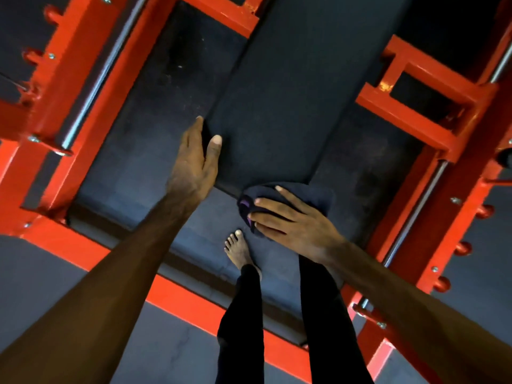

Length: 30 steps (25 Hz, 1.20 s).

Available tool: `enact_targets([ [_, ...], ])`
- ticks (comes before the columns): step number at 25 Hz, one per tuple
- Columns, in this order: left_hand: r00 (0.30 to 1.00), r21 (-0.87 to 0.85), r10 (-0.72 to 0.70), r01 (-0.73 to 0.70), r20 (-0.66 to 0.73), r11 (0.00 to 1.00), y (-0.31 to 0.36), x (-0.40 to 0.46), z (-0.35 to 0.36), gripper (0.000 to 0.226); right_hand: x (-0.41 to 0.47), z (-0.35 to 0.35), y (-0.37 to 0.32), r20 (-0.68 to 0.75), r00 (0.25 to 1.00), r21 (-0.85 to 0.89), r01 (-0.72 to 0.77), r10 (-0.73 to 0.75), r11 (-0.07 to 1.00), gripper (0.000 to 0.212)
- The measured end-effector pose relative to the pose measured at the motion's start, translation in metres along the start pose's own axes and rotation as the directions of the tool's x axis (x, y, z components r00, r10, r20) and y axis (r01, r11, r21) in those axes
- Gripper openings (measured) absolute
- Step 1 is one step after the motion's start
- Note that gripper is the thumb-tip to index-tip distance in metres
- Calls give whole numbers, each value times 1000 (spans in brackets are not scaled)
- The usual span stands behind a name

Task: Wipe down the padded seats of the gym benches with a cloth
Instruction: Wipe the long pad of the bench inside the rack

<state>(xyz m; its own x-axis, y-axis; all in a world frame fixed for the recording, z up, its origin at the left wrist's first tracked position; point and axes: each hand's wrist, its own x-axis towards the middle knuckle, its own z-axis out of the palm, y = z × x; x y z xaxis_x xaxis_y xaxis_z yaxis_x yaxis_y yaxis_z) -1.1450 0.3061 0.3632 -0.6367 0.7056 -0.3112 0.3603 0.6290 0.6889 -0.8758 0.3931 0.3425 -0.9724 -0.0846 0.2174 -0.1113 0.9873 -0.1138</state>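
Observation:
A long black padded bench seat (pixel 279 106) runs away from me through the middle of the head view. My left hand (pixel 198 159) grips its left edge, thumb on top and fingers curled over the side. At the near end of the pad my right hand (pixel 291 220) presses down on a bunched dark cloth (pixel 293 195) with a purple patch. The cloth lies over the pad's front edge, partly hidden under my fingers.
A red steel rack frame (pixel 72 79) surrounds the bench, with chrome guide rods (pixel 102 70) on the left and right and red pegs (pixel 465 248) sticking out at the right. My bare foot (pixel 238 250) and black trouser legs stand on the dark rubber floor (pixel 155 112) inside the frame.

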Motion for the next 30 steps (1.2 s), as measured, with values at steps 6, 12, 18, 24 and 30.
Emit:
enact_targets([
  [6,989,-3,118,-118,87,993,6,18,-12,66,-28,-25,-30,-71,834,285,-509,548,812,27],
  [12,996,-55,10,-5,87,998,27,33,-3,69,80,-18,-70,252,-555,866,-235,793,-440,53],
  [18,989,-79,-6,18,149,997,18,30,-10,69,93,17,-11,416,-773,866,177,479,-467,26],
  [24,991,-104,-5,19,133,994,21,28,-8,70,111,-1,-69,233,-706,862,-169,668,-478,39],
  [30,980,-57,20,-9,198,998,31,53,-12,69,94,-23,59,150,-637,776,-398,756,-490,41],
])
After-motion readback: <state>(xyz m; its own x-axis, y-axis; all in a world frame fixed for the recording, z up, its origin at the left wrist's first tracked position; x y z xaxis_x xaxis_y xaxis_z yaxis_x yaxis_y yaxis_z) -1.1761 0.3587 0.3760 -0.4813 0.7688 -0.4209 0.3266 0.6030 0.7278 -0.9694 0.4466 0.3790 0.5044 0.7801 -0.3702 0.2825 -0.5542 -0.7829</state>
